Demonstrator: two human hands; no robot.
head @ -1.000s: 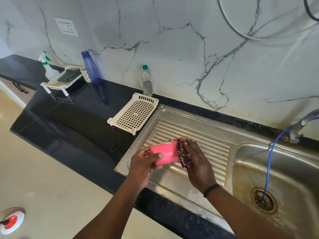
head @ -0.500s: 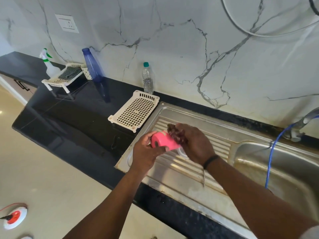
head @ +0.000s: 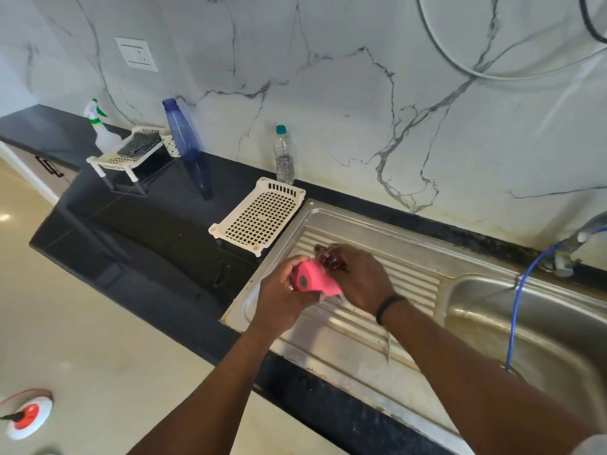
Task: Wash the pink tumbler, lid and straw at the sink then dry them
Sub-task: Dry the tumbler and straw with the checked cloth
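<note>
Tumbler (head: 313, 280) now tipped base-up, hands seemingly rubbing cloth (head: 330, 259).

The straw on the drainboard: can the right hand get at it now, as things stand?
Probably not at once. The straw lies bare on the drainboard just under the right forearm, nothing on it, but the right hand grips a cloth against the tumbler.
</note>
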